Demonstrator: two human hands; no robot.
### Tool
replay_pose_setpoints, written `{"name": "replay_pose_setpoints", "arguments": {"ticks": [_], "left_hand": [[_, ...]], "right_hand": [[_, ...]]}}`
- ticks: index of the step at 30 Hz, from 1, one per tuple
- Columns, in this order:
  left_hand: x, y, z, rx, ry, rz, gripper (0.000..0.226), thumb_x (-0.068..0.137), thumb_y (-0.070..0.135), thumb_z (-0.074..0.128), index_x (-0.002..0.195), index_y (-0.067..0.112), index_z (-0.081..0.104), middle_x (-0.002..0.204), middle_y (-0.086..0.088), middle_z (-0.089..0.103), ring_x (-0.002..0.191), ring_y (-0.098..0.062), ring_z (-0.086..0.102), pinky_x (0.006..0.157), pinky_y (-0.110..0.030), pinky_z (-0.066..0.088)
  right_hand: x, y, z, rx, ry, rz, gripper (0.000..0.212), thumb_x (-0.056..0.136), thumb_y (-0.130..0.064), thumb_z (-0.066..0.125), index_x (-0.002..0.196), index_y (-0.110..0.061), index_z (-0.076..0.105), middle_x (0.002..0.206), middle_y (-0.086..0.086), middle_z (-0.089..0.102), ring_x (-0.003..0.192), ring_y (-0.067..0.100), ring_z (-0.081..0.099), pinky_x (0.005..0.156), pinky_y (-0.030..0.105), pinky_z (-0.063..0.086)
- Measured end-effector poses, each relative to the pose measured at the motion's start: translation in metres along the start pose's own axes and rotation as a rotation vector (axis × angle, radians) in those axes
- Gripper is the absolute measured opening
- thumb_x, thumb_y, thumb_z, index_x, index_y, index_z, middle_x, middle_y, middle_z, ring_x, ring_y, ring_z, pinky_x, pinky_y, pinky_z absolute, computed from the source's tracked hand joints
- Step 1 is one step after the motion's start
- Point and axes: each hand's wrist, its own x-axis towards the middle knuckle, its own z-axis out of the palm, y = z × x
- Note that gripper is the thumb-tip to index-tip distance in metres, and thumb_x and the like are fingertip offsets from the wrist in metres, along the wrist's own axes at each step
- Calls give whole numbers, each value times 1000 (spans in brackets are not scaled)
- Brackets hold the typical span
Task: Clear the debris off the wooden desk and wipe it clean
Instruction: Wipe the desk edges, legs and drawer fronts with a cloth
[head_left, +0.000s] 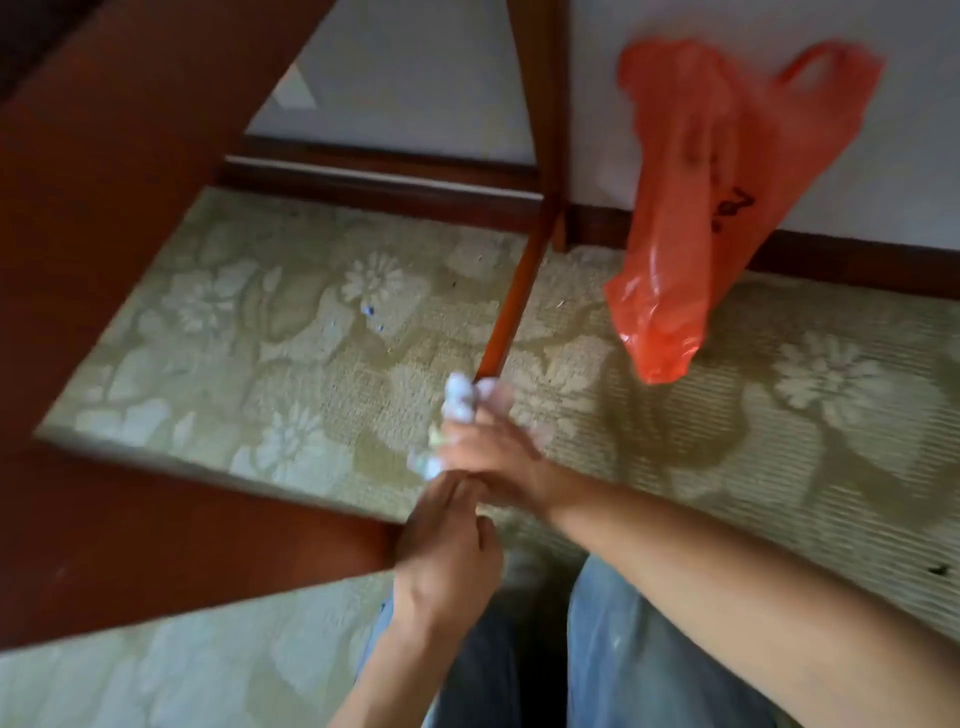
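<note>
At the lower centre of the frame, above the person's jeans (649, 660), the left hand (447, 561) curls loosely, its fingertips meeting the right hand (493, 457), likely steadying it; I cannot tell whether it pinches anything. The right hand cups crumpled white debris (460, 400), fingers curled round it, seemingly to carry it off. The tabletop (104, 260) fills the left. Farther, at upper right, an orange plastic bag (701, 208) hangs blurred over the carpet (311, 338), probably meant to take the scraps.
</note>
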Motion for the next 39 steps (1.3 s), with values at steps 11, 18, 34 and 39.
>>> {"name": "replay_pose_setpoints", "arguments": {"ticks": [11, 18, 34, 39], "left_hand": [[196, 92, 67, -83, -107, -112, 57, 99, 21, 43, 156, 19, 37, 163, -3, 36, 146, -17, 39, 116, -37, 39], [298, 106, 52, -47, 179, 259, 54, 93, 14, 52, 146, 3, 50, 148, -19, 53, 137, -41, 50, 111, -59, 46], [334, 271, -160, 722, 288, 234, 70, 95, 21, 52, 160, 2, 31, 169, -17, 23, 160, -33, 10, 130, -50, 7], [357, 321, -210, 1041, -89, 2, 63, 110, 29, 19, 163, 0, 1, 171, -23, -7, 157, -41, -17, 122, -53, -19]], "right_hand": [[3, 151, -92, 1104, 610, 594, 21, 91, -27, 71, 108, -15, 71, 104, -5, 59, 97, 11, 52, 72, 12, 38], [3, 221, -134, 1164, 824, 352, 59, 65, -3, 80, 112, -26, 52, 111, -2, 57, 103, 5, 59, 86, 27, 46], [95, 213, -348, 1307, 1022, 260, 53, 88, -65, 43, 122, -28, 58, 119, -3, 67, 114, 20, 64, 104, 49, 49], [64, 199, -378, 1505, 1086, 391, 47, 94, -28, 76, 130, -17, 49, 116, 3, 69, 107, 22, 69, 93, 38, 54]]}}
